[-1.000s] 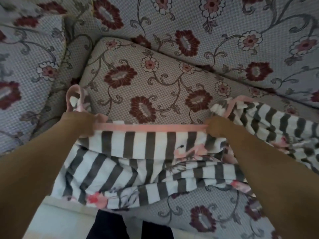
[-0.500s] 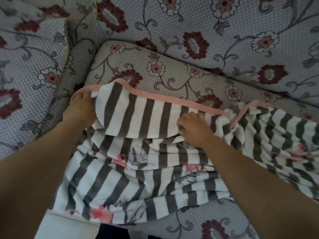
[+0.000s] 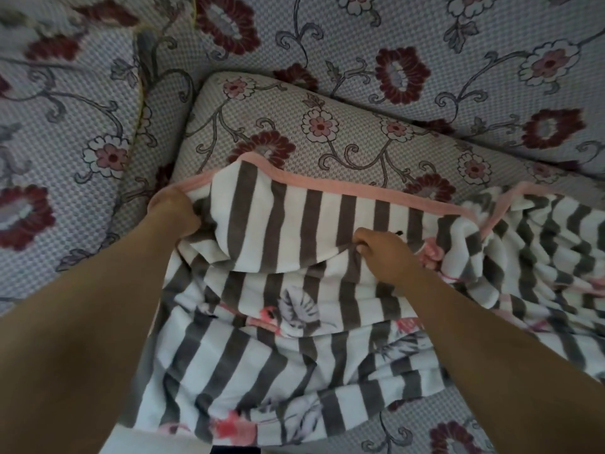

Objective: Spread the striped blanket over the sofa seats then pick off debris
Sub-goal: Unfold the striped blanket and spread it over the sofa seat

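Grey-and-white striped fleece blanket [image 3: 327, 224] lies bunched on front of floral-patterned sofa seat cushion [image 3: 327, 126], pink-trimmed long edge running left-right beyond both hands: left hand [image 3: 173, 214] grips the corner, right hand [image 3: 383, 253] pinches a fold.

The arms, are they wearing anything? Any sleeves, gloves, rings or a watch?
No. Both arms are bare as far as the head view shows, with no sleeves in sight. The left hand and the right hand have no gloves, and no watch, bracelet or ring can be seen on them. Parts of the fingers are tucked into the striped blanket, so those bits are hidden.
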Demonstrator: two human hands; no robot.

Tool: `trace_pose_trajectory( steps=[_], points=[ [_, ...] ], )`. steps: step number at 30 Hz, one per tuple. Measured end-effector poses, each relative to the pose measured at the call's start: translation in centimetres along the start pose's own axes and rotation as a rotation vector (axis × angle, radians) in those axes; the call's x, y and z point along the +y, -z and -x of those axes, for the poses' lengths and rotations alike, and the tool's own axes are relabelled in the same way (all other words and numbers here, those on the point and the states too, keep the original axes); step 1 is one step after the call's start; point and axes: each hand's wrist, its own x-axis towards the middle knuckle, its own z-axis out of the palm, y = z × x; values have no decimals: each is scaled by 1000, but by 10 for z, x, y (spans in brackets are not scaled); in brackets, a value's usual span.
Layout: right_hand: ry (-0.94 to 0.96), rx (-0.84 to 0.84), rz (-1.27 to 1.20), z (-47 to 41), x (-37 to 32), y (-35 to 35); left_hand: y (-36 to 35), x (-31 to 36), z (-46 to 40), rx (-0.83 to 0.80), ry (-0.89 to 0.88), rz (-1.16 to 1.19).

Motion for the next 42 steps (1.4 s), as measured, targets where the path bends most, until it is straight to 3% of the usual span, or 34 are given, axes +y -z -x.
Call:
trace_pose_trajectory(
  steps=[3, 7, 9, 12, 14, 17, 26, 31, 38, 42],
  points=[
    [-72, 49, -76, 6, -1, 15, 36, 27, 63, -19, -29, -106],
    [-140, -70, 190, 25, -4, 45, 58, 30, 85, -65, -138, -67],
    [-259, -48, 347, 37, 5, 68, 73, 36, 98, -121, -222, 123],
    [-440, 183, 455, 54, 28, 104, 92, 49, 109, 17, -276, 481],
    [-425, 306, 475, 56, 34, 115, 102, 59, 113, 127, -300, 654],
    [-371, 411, 440, 55, 30, 110, 107, 74, 122, 168, -282, 783],
    [-101, 35, 252, 50, -9, 36, 109, 55, 124, 538, -226, 693],
    [-198, 102, 257, 43, -25, 8, 115, 49, 138, 621, -186, 745],
    [-245, 6, 302, 26, -36, -6, 126, 42, 145, 640, -160, 781],
    [-218, 119, 345, 12, -47, -16, 121, 39, 144, 633, -158, 762]
  ],
)
